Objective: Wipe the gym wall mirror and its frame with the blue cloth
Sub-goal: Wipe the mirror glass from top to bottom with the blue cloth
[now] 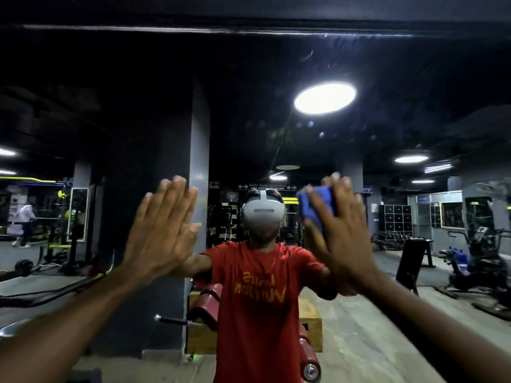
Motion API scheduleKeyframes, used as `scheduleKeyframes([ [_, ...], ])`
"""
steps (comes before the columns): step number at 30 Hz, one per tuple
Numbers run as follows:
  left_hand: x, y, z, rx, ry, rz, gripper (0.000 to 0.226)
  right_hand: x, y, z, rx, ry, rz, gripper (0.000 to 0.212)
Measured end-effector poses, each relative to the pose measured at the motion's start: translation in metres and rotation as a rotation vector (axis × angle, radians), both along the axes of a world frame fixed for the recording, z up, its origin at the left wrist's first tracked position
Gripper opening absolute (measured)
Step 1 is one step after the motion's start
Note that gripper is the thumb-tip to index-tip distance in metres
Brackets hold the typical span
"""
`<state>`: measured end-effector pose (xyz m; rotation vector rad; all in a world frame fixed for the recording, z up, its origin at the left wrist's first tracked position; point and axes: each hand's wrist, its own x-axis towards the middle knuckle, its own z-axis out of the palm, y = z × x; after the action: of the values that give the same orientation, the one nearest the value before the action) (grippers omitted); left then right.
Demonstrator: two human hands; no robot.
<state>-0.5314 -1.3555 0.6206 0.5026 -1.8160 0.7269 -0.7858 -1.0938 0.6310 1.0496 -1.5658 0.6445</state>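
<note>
Head view: gym wall mirror [110,111] fills nearly the whole frame, and most of what shows is reflection. Left hand [163,230] at centre left, released, fingers straight and together, flat palm against the glass, meeting its own reflection. Right hand [341,233] at centre right, fingers straight and spread, not clenched, pressing the blue cloth [318,203] flat onto the glass. The cloth is bunched under the fingers [338,186], poking out on the hand's left side, just right of the reflected headset. Both hands motion-blurred, both forearms run in from the lower corners. Dark horizontal band [249,29] across the top edge; can't tell if it's the mirror's frame. Reflected person [260,294] at centre in a red shirt with mirrored yellow lettering and a white headset [262,217]. Round ceiling light [325,98] glares at upper right of centre. Grey pillar [199,150] left of centre. Wooden box [311,324] and red padded rollers [206,302] at lower centre. Dumbbell rack [395,240] and exercise bike [482,261] at right. Second person [25,222] far left, small and blurred.
</note>
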Motion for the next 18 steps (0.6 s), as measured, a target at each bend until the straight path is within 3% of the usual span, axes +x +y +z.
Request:
scheduleKeyframes([
  [3, 0.003, -0.012, -0.001, -0.012, -0.023, -0.011, 0.075, 0.021, -0.016, 0.055, -0.204, -0.183, 0.050, 0.060],
  [5, 0.001, -0.014, -0.003, -0.005, -0.023, -0.029, 0.075, 0.043, -0.041, 0.066, -0.224, -0.194, 0.078, 0.060],
  [9, 0.000, -0.014, -0.002, 0.013, -0.027, -0.070, 0.074, 0.080, -0.091, 0.014, -0.004, 0.016, 0.067, 0.064],
  [14, 0.005, -0.016, 0.000, 0.022, -0.080, -0.097, 0.072, 0.085, -0.090, -0.056, 0.211, 0.174, 0.006, 0.062],
  [16, 0.013, -0.021, -0.001, -0.009, -0.089, -0.102, 0.072, 0.078, -0.079, -0.058, 0.236, 0.187, -0.041, 0.064],
  [18, 0.031, -0.034, -0.001, -0.017, -0.058, -0.095, 0.075, 0.070, -0.069, -0.040, 0.147, 0.083, -0.052, 0.065],
])
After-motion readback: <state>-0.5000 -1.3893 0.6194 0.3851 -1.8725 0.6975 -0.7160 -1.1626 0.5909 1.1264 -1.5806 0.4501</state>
